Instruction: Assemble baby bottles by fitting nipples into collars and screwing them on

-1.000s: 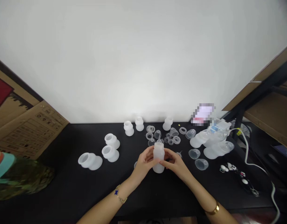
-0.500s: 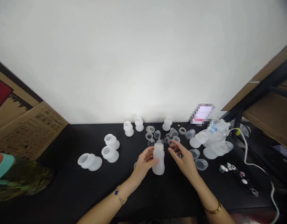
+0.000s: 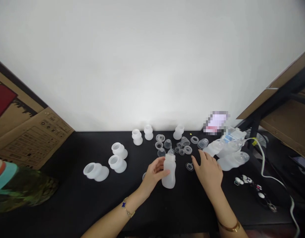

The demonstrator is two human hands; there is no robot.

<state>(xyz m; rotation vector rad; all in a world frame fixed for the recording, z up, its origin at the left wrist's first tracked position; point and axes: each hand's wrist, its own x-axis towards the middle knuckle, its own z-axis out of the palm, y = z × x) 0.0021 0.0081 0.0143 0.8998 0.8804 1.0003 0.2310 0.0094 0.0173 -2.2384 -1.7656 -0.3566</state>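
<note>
Translucent white plastic bottle, upright, nipple-topped.
Left hand clamped on its side; right hand spread flat; base contact with black table unclear.

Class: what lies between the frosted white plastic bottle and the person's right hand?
One small clear plastic ring, flat on the black table, between the frosted white plastic bottle and the right hand; the head view shows it.
</note>
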